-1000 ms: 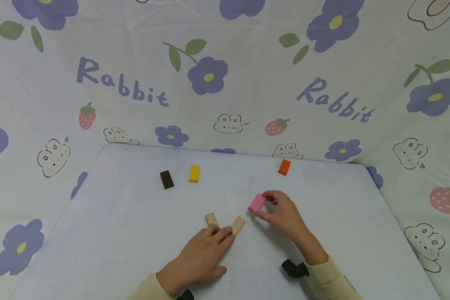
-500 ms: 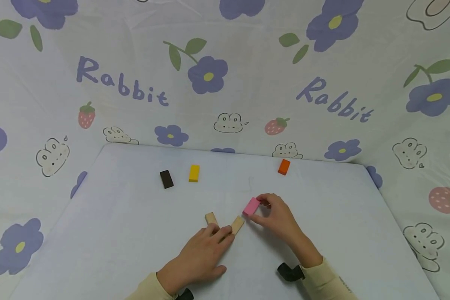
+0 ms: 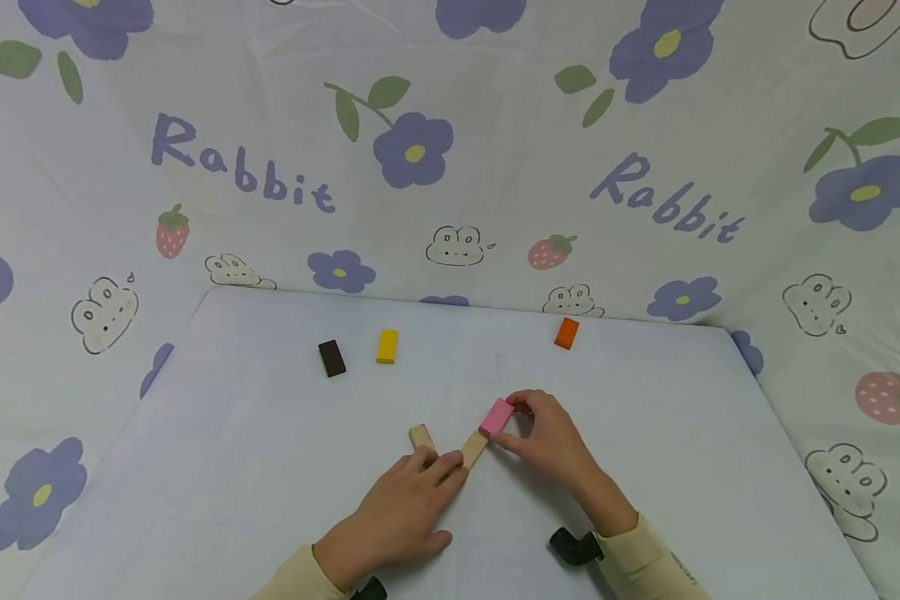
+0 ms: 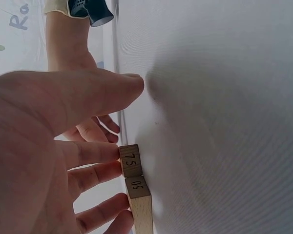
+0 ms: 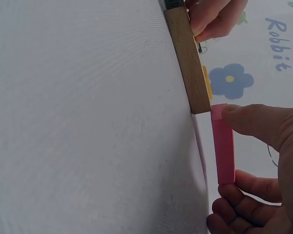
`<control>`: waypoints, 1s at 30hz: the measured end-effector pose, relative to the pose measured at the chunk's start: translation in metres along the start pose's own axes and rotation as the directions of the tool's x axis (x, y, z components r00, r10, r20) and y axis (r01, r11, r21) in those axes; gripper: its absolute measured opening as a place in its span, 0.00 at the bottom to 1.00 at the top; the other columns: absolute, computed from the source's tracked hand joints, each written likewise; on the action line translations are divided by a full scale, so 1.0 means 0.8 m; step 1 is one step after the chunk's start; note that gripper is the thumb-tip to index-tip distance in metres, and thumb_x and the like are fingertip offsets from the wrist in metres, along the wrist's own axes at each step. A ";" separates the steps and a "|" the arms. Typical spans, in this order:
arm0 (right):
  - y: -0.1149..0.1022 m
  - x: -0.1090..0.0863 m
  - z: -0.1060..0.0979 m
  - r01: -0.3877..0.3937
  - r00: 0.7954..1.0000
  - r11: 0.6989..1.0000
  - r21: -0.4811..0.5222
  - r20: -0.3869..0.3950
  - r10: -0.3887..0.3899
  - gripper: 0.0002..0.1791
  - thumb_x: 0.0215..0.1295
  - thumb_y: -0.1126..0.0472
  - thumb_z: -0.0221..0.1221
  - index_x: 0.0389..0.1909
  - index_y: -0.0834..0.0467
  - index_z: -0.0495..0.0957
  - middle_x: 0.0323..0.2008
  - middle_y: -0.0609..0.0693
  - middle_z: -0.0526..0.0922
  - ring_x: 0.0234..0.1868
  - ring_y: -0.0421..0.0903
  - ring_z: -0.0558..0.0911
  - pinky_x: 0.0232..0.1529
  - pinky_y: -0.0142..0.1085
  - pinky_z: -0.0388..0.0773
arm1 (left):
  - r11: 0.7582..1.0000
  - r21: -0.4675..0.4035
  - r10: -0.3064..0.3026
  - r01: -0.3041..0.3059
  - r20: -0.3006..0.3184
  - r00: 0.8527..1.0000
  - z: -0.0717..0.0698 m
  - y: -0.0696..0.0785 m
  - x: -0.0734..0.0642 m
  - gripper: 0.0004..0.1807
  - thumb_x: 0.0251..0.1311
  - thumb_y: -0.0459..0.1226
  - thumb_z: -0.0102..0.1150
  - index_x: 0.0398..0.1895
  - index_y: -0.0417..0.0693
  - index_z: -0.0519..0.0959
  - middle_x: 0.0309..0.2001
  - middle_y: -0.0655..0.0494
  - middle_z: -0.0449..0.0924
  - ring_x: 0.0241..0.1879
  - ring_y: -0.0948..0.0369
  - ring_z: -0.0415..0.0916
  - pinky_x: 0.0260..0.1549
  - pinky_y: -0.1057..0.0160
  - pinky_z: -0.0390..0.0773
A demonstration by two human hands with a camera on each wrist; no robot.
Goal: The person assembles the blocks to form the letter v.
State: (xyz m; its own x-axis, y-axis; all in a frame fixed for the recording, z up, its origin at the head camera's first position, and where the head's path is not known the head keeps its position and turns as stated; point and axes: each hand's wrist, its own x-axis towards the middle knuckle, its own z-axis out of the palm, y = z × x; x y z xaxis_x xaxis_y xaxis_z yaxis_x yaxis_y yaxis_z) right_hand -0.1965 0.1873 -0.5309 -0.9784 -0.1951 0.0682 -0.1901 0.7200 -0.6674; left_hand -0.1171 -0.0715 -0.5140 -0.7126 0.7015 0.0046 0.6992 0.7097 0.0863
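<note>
My right hand (image 3: 553, 442) pinches a pink block (image 3: 497, 416) lengthwise between thumb and fingers. The pink block's near end is right at the far end of the right-hand wooden block (image 3: 475, 447), and both point the same way. My left hand (image 3: 399, 510) rests with extended fingers on that wooden block and on the left-hand wooden block (image 3: 421, 436). These two plain blocks form a V, its near point hidden under the fingers. Seen from the left wrist, their numbered ends meet: one wooden block (image 4: 131, 161) above the other wooden block (image 4: 142, 207).
Farther back on the white tabletop (image 3: 232, 467) lie a dark brown block (image 3: 332, 358), a yellow block (image 3: 387, 347) and an orange block (image 3: 567, 333). A cloth backdrop (image 3: 495, 183) printed with flowers and rabbits hangs behind the table's far edge.
My right hand has brought the pink block left and toward me, up to the end of the right-hand wooden block. The left hand has stayed in place on the wooden blocks.
</note>
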 end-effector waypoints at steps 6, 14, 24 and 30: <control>0.000 0.001 0.003 0.005 1.000 1.000 -0.019 0.012 -0.005 0.33 0.61 0.53 0.80 0.63 0.63 0.81 0.58 0.55 0.83 0.60 0.55 0.79 0.66 0.54 0.76 | 1.000 0.000 -0.002 0.002 0.005 1.000 0.000 0.000 0.000 0.40 0.63 0.55 0.75 0.75 0.49 0.76 0.73 0.57 0.69 0.61 0.56 0.65 0.61 0.57 0.75; 0.000 0.002 0.007 0.004 1.000 1.000 -0.031 0.018 -0.003 0.33 0.61 0.53 0.80 0.63 0.63 0.81 0.58 0.55 0.83 0.62 0.55 0.78 0.68 0.53 0.75 | 1.000 -0.002 -0.004 0.004 0.009 1.000 0.002 -0.002 0.001 0.41 0.63 0.56 0.75 0.75 0.50 0.76 0.73 0.57 0.69 0.61 0.56 0.65 0.62 0.57 0.74; 0.000 0.000 0.008 0.029 1.000 0.998 -0.055 0.012 -0.029 0.32 0.61 0.55 0.80 0.62 0.64 0.81 0.57 0.55 0.83 0.61 0.55 0.78 0.67 0.54 0.75 | 1.000 -0.008 -0.005 0.005 0.011 1.000 -0.001 -0.001 0.000 0.40 0.64 0.55 0.75 0.76 0.50 0.75 0.73 0.57 0.68 0.61 0.57 0.65 0.60 0.58 0.75; 0.000 0.000 0.007 0.015 0.999 0.999 -0.051 0.029 -0.013 0.33 0.62 0.53 0.80 0.63 0.63 0.81 0.58 0.55 0.83 0.62 0.55 0.77 0.68 0.54 0.74 | 1.000 -0.011 -0.010 0.010 0.027 1.000 -0.002 0.001 0.000 0.41 0.65 0.56 0.74 0.77 0.50 0.75 0.74 0.57 0.68 0.62 0.57 0.65 0.62 0.57 0.74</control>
State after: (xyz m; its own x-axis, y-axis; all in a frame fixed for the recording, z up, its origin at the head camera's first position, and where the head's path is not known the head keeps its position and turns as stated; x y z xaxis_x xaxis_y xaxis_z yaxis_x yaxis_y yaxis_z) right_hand -0.1962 0.1833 -0.5348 -0.9730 -0.2240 0.0556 -0.2085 0.7499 -0.6278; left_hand -0.1166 -0.0715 -0.5120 -0.7176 0.6961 -0.0234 0.6913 0.7159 0.0976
